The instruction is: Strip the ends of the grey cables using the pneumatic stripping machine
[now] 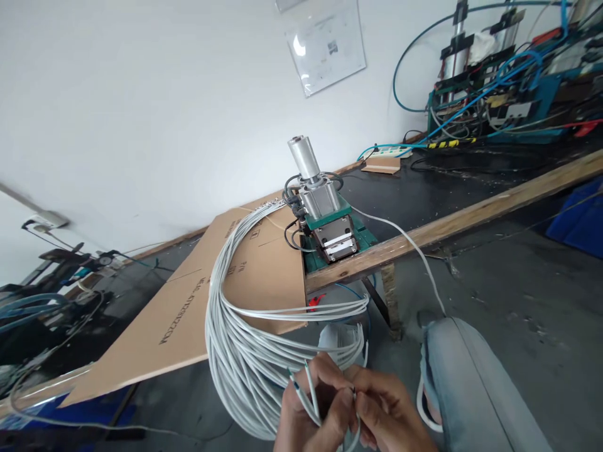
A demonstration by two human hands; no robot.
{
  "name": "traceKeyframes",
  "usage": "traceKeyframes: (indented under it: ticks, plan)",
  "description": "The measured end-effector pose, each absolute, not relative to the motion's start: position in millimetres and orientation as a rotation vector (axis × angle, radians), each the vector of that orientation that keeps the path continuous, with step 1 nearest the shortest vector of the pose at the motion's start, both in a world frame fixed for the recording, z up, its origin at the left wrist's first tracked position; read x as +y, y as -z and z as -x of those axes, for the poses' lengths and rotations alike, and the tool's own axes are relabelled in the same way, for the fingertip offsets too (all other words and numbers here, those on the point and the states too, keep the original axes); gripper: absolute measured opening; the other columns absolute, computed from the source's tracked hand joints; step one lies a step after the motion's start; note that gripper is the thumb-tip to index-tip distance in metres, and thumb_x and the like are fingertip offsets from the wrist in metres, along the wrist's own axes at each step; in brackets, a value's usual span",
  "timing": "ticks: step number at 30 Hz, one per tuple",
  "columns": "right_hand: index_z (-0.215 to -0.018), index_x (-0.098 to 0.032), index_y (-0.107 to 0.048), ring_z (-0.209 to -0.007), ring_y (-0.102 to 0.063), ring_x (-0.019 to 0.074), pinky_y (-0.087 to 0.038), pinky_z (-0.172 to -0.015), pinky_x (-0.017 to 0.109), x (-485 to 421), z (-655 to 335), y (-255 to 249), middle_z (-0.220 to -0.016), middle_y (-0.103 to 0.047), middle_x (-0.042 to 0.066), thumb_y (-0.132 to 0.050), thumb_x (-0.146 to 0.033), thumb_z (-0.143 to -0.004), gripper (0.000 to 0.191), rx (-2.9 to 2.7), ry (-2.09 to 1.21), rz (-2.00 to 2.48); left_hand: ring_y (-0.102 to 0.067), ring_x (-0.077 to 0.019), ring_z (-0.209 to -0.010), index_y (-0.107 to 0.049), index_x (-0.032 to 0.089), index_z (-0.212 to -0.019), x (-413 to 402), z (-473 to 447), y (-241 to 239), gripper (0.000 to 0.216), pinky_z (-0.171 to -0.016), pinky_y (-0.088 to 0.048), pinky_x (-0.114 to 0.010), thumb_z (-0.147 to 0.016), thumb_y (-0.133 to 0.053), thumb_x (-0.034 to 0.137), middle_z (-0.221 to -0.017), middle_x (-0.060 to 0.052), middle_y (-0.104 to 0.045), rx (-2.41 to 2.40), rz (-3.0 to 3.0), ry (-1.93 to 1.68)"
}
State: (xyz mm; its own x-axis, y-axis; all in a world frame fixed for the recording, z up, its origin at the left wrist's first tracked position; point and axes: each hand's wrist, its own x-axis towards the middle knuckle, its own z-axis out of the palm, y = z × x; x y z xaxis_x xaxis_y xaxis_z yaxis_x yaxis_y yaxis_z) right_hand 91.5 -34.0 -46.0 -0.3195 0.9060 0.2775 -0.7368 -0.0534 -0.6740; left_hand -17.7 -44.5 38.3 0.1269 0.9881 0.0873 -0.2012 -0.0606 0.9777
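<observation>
Cables (311, 388) are held in the left hand (325, 408); one tip (353, 390), pinched by the right hand (381, 409), is seemingly prepared; steady fingering is needed.

The left hand (332, 417) and right hand (384, 411), both cropped below, hide much of the wire (357, 427) between them. Print on the wall sheet (330, 47) is unreadable. The right edge cuts off the machine (518, 112)

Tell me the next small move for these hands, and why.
Probably have the left hand steady the pinched cable end while the right hand eases it straight: both thumbs meet at its dark tip, the cable curves beneath them, and two other cable ends stick up by the left hand's fingers.
</observation>
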Motion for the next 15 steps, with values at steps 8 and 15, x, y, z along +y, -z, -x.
traceKeyframes:
  ticks: [8, 15]
  plan:
    - [-0.074, -0.018, -0.071, -0.046, -0.035, 0.0061, -0.027, -0.045, 0.020, -35.3, -87.1, 43.4, -0.059, -0.046, -0.005, -0.073, -0.060, -0.089, 0.044, -0.848, -1.683, 0.379, -0.038, -0.0032, -0.046, -0.058, 0.017, -0.070, -44.0, 15.6, -34.4, 0.045, -0.046, -0.026, -0.015, -0.084, -0.079, 0.055, -0.058, 0.006, -0.050, 1.030, -1.159, -1.269]
    - [-0.066, -0.018, -0.071, -0.045, -0.040, 0.0058, -0.036, -0.047, 0.019, -26.8, -101.2, 16.2, -0.055, -0.052, -0.004, -0.083, -0.058, -0.080, 0.044, -0.680, -1.610, 0.572, -0.048, -0.0095, -0.044, -0.065, 0.022, -0.089, -34.8, 14.7, -6.1, 0.042, -0.045, -0.036, -0.019, -0.090, -0.064, 0.064, -0.059, 0.003, -0.057, 1.129, -1.384, -1.412]
